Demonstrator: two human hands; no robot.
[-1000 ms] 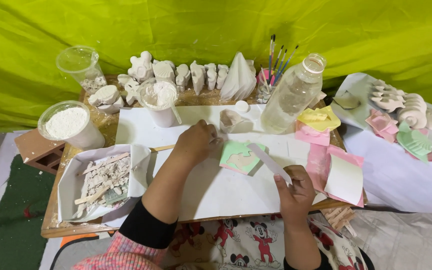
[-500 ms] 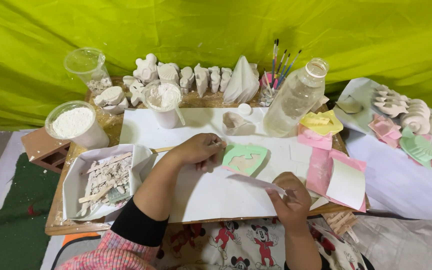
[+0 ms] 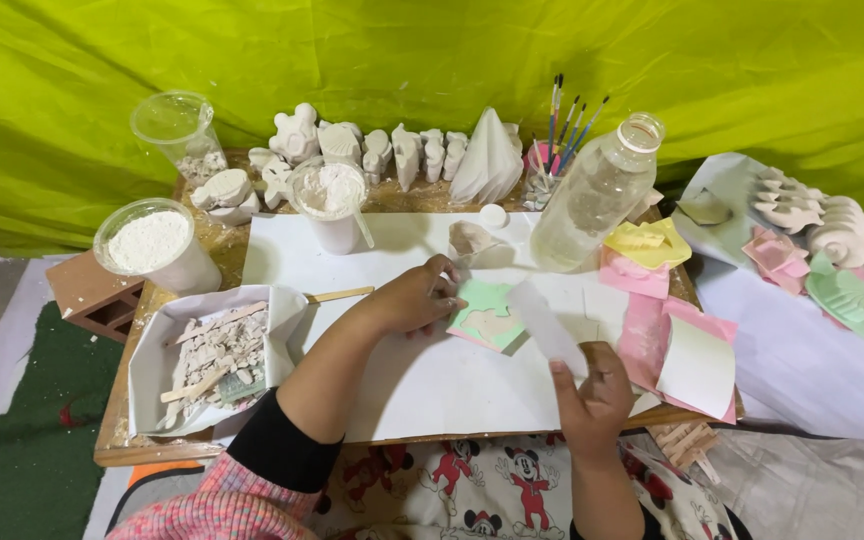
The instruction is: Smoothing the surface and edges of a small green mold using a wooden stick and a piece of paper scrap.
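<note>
Mould: green mould [image 3: 489,317] lies flat on the white sheet [image 3: 422,370] near the middle of the bench [image 3: 112,440], a pale casting seemingly in its hollow; it sits where both hands can reach it.
Left hand: left hand [image 3: 414,298] rests on the mould's left edge, fingers curled down on it, apparently pinning it so it cannot slide.
Right hand: right hand [image 3: 597,395] has its fingers closed on a white strip [image 3: 549,325], which slants up toward the mould, its far end just beside the mould's right edge.
Close by: pink moulds [image 3: 652,335] and a yellow one [image 3: 649,243] stacked at the right; clear bottle [image 3: 597,195] upright behind.
Further out: cup of white powder [image 3: 149,243], tray of broken plaster bits [image 3: 214,352], row of white figures [image 3: 392,152] along the back, brushes [image 3: 564,125] standing in a holder.
</note>
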